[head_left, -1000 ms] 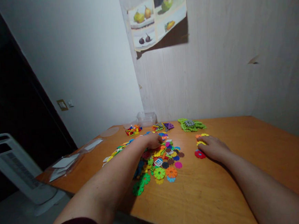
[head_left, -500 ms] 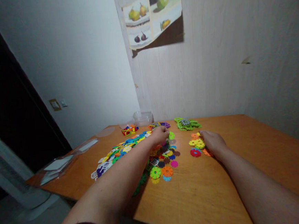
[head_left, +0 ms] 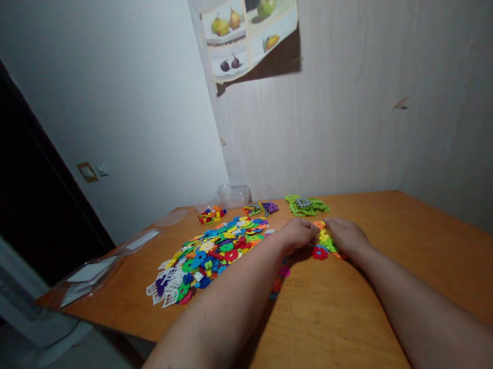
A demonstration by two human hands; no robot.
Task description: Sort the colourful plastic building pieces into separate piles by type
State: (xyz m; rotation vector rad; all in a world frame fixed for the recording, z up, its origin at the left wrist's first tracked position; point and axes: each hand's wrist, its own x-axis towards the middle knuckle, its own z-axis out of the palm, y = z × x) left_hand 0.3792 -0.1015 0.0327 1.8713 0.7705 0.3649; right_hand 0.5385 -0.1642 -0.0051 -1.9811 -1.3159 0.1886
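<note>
My left hand (head_left: 300, 233) is closed, fingertips together at the left edge of a small group of yellow and orange notched plastic discs (head_left: 325, 238). Whatever is in those fingers is too small to make out. At the right edge of the same group, my right hand (head_left: 348, 236) has its fingers curled inward and partly covers some discs; its grip is hidden. A red notched disc (head_left: 319, 252) lies flat just below the group. To the left spreads a large pile of mixed plastic pieces (head_left: 228, 245), partly covered by my left forearm.
Along the back of the table (head_left: 325, 315) are red and yellow blocks (head_left: 212, 215), purple and grey pieces (head_left: 261, 208), green gear-like pieces (head_left: 305, 204) and a transparent plastic box (head_left: 234, 195). Flat plastic bags (head_left: 93, 271) lie on the left. A white appliance (head_left: 10, 282) stands beside the table.
My left hand has moved right, from above the large pile to the small group of discs. My right hand has stayed by the group. The view has shifted slightly.
</note>
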